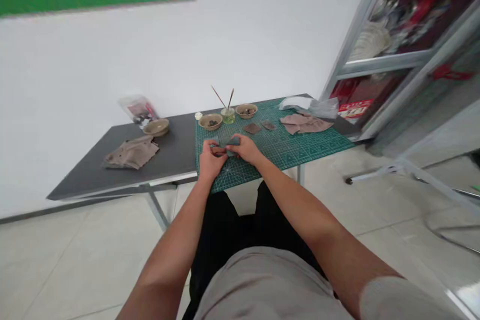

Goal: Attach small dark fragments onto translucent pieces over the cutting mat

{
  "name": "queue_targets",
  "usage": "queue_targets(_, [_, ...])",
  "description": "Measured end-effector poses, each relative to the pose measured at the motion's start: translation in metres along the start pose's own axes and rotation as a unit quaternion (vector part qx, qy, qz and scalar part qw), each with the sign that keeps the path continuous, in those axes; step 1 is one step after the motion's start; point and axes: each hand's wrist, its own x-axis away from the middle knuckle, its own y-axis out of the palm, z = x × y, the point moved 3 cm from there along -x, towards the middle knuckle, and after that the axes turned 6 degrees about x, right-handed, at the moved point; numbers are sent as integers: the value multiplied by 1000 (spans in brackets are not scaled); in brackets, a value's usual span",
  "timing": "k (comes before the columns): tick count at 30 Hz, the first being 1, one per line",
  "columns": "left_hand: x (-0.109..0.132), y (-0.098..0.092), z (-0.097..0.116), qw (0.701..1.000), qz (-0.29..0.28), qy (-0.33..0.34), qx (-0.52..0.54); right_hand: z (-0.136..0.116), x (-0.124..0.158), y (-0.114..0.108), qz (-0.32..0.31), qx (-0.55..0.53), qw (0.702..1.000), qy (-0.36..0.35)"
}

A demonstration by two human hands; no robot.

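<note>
Both my hands meet over the near left part of a green cutting mat [300, 145] on a grey table [112, 160]. My left hand [210, 160] and my right hand [244, 148] have their fingers pinched together on a small dark grey piece [229, 145] held between them just above the mat. Further back on the mat lie two small brown patches [252, 128] and a second one to their right [269, 124].
Two shallow bowls with small dark bits [210, 121] [246, 110] flank a small jar with two sticks [228, 114]. Another bowl [156, 127] and a plastic bag [137, 108] sit left. Folded brown cloth [131, 154], more cloth [304, 123], a metal shelf frame [393, 60] right.
</note>
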Motion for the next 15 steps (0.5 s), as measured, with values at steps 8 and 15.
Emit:
queue_targets(8, [-5,-1,-4,999,-35,-13,18,9,-4,1,13,55,998,-9])
queue_targets(15, [-7,-1,-15,996,5,21,86,6,-6,0,122,105,986,46])
